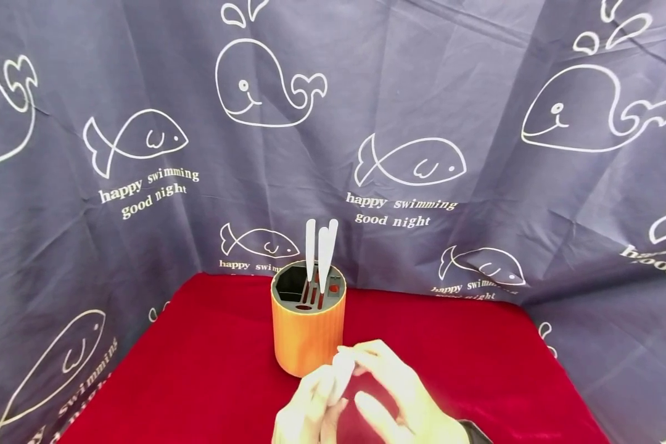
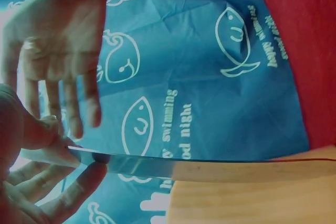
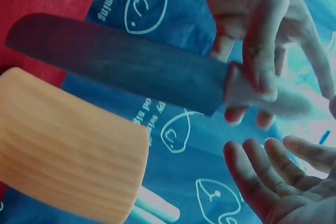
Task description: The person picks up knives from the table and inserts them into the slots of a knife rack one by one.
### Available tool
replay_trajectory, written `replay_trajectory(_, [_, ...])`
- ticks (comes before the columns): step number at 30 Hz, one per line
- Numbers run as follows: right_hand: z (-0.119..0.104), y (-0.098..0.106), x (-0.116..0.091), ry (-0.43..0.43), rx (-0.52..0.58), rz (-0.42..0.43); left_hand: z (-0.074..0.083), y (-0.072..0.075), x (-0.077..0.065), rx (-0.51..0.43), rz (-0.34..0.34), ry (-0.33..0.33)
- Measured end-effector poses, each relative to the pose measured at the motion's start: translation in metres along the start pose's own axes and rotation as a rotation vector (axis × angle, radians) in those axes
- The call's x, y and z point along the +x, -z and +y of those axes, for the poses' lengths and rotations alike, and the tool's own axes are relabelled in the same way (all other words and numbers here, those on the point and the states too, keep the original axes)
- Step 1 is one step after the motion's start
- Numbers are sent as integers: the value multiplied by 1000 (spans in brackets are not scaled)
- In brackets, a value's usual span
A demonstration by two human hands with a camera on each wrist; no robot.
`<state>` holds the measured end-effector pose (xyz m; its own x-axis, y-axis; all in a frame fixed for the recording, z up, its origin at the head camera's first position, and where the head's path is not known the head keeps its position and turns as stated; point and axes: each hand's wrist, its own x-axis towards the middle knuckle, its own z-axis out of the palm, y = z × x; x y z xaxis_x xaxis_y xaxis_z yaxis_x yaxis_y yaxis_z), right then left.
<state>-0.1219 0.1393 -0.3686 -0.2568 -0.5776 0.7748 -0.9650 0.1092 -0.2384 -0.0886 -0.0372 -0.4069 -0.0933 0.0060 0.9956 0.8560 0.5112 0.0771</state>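
Observation:
My left hand grips the white handle of a kitchen knife. In the right wrist view the broad, round-tipped blade points left; in the left wrist view it is nearly edge-on. My right hand is close beside the handle with its fingers spread and nothing held. Whether its fingertips touch the handle I cannot tell. Just beyond both hands stands a round wooden knife block with a dark slotted top. Three white-handled utensils stand upright in it.
A red cloth covers the table under the block. Dark blue-grey curtains printed with whales and fish hang behind it and on both sides.

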Motion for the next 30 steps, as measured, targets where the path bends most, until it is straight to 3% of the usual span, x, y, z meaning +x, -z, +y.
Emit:
replay_trajectory(1, [2, 1, 1, -2, 0, 16, 0, 2, 6, -24, 5, -16])
replay_trajectory(2, [4, 1, 2, -4, -8, 36, -6, 3, 10, 13, 41, -155])
replay_trajectory(5, [13, 0, 6, -34, -51, 99, -9, 8, 24, -41, 54, -197])
replay_trajectory(11, [37, -6, 10, -125, -138, 120, -6, 17, 40, -89, 40, -115])
replay_trajectory(20, [71, -17, 16, -293, -275, 63, -8, 24, 54, 22, 134, -90])
replay_trajectory(28, [98, -29, 25, -346, -332, 46, 1, 27, 57, -8, 158, 120])
replay_trajectory(30, [105, -32, 25, -374, -318, 38, 2, 27, 59, -42, 178, 132])
